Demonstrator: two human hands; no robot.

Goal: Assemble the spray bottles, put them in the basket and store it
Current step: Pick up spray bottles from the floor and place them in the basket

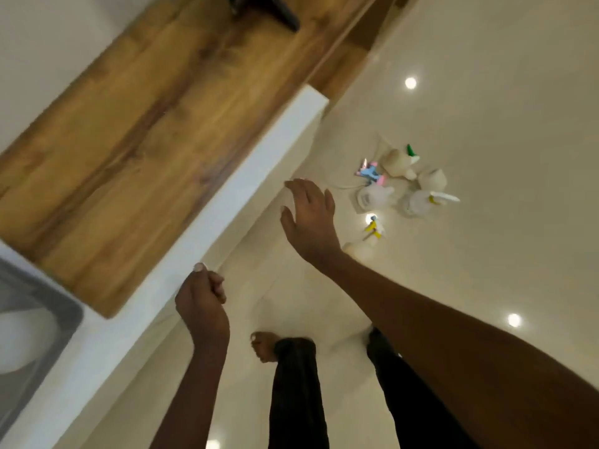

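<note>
A glossy cream floor (486,286) fills the view. A wood-topped tabletop (136,150) with a white edge runs left of both hands. The right hand (311,222) is spread, fingers loose, grasping nothing. The left hand (201,303) is clenched in a fist, empty. White spray bottles (405,183) and loose coloured trigger heads (369,173) lie scattered on the floor just beyond the right hand.

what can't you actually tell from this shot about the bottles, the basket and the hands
Head view, all of it motion-blurred:
- Spray bottles on the floor: small and smeared, so neither their count nor which have heads screwed on can be told.
- Grey basket: cut off by the left edge; contents unclear.
- Left hand: curled, whether it holds anything is hidden.
- Right hand: open, covers the floor behind it.
</note>
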